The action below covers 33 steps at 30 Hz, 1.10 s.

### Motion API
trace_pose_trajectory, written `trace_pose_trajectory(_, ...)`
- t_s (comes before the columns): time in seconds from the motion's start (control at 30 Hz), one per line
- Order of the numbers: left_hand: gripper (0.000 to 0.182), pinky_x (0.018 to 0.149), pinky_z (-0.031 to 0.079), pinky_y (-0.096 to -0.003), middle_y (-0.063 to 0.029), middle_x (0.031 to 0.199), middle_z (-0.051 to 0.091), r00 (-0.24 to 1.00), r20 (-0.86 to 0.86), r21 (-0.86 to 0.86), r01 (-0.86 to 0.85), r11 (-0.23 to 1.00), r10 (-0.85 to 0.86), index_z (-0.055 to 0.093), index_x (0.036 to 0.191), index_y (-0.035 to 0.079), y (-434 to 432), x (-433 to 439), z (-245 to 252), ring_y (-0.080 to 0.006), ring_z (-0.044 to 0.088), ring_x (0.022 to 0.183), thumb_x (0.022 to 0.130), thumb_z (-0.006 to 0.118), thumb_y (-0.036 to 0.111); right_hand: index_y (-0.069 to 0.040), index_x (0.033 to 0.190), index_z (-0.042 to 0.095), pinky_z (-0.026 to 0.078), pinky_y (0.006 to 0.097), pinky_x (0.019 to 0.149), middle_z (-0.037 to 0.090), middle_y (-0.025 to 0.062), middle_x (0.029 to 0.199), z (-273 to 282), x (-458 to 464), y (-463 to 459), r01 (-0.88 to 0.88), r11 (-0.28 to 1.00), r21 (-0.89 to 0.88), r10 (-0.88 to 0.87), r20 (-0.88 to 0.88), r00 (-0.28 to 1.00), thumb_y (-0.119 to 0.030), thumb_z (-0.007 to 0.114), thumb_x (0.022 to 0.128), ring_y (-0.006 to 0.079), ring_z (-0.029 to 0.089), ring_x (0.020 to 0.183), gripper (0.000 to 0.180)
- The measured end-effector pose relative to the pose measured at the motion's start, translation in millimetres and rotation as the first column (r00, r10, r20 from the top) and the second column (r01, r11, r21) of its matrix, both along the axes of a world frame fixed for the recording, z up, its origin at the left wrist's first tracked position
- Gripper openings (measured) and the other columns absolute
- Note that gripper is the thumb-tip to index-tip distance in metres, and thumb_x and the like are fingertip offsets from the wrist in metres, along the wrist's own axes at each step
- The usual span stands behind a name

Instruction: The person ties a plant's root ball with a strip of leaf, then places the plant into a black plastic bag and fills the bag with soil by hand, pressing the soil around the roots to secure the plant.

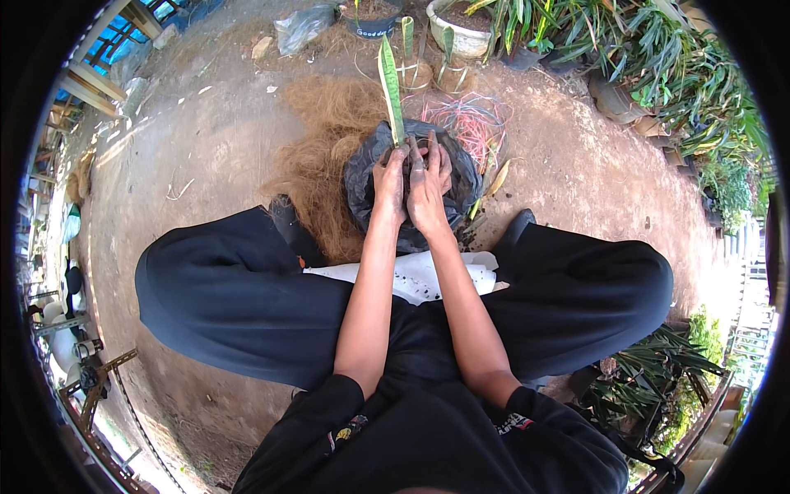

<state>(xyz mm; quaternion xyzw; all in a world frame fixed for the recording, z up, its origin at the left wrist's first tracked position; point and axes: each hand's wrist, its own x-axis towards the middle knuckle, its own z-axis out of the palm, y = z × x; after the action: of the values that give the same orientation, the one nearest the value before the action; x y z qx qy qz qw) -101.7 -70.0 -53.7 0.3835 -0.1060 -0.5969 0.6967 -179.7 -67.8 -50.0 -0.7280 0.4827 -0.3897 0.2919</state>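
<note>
A green snake plant leaf (390, 86) with pale yellow edges stands almost upright, its lower end at the fingertips of my left hand (390, 182). My left fingers close around the leaf's base. Close beside it, my right hand (429, 188) has soil-darkened fingers, some stretched out and some curled. Whatever lies between the palms is hidden. Both hands are over the mouth of a black plastic bag (364, 173), which sits on the ground between my feet. Brown coconut fibre (321, 160) is heaped along the bag's left side.
Tangled pink and blue plastic string (472, 123) lies beyond the bag. Two fibre-wrapped bundles (453, 77) with leaf pieces stand behind it. A white pot (460, 31) and a dark pot (370, 25) are farther back. A white sack (419, 278) lies by my lap; leafy plants (673, 68) line the right.
</note>
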Motion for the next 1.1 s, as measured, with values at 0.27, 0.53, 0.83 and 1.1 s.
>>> trace_pose_trajectory(0.27, 0.022, 0.077, 0.047, -0.0293, -0.0071, 0.092, 0.065, 0.97, 0.086, -0.026, -0.228, 0.973, 0.229, 0.063, 0.109, 0.002, -1.5, 17.9, -12.9, -0.0145, 0.06, 0.083, 0.091, 0.056, 0.013, 0.001, 0.123, 0.057, 0.041, 0.0365, 0.097, 0.046, 0.0226, 0.131, 10.3, -23.8, -12.3, -0.076, 0.995, 0.072, 0.071, 0.073, 0.995, -0.021, 0.049, 0.093, 0.0328, 0.052, 0.115, 0.038)
trace_pose_trajectory(0.53, 0.03, 0.069, 0.055, -0.0325, -0.0085, 0.09, 0.066, 0.965, 0.044, -0.06, -0.257, 0.965, 0.259, 0.06, 0.115, 0.005, 7.8, 34.9, -13.0, -0.0177, 0.065, 0.076, 0.091, 0.057, 0.023, -0.004, 0.097, 0.065, 0.051, 0.0386, 0.071, 0.062, 0.0164, 0.092, 29.5, -45.1, 8.9, -0.138, 0.954, 0.264, 0.232, -0.364, 0.902, -0.017, 0.074, 0.07, 0.029, 0.064, 0.077, 0.031)
trace_pose_trajectory(0.83, 0.024, 0.066, 0.054, -0.03, -0.0075, 0.087, 0.065, 0.951, -0.046, 0.015, -0.304, 0.952, 0.305, 0.062, 0.111, 0.005, 12.3, 38.7, 0.7, -0.0154, 0.062, 0.074, 0.09, 0.059, 0.016, -0.006, 0.094, 0.068, 0.054, 0.0382, 0.072, 0.068, 0.0144, 0.082, -3.0, -35.1, 5.3, -0.136, 0.924, 0.356, 0.24, -0.267, 0.933, -0.007, 0.07, 0.07, 0.0294, 0.067, 0.081, 0.025)
trace_pose_trajectory(1.1, 0.029, 0.068, 0.054, -0.0325, -0.0063, 0.089, 0.063, 0.944, 0.017, -0.039, -0.327, 0.944, 0.328, 0.062, 0.112, 0.01, 12.9, 43.3, -1.0, -0.0163, 0.061, 0.078, 0.089, 0.058, 0.027, -0.003, 0.101, 0.067, 0.053, 0.0374, 0.073, 0.063, 0.0159, 0.1, -9.7, -40.0, -4.8, 0.039, 0.992, 0.123, -0.012, -0.211, 0.977, -0.008, 0.07, 0.075, 0.0282, 0.065, 0.09, 0.027)
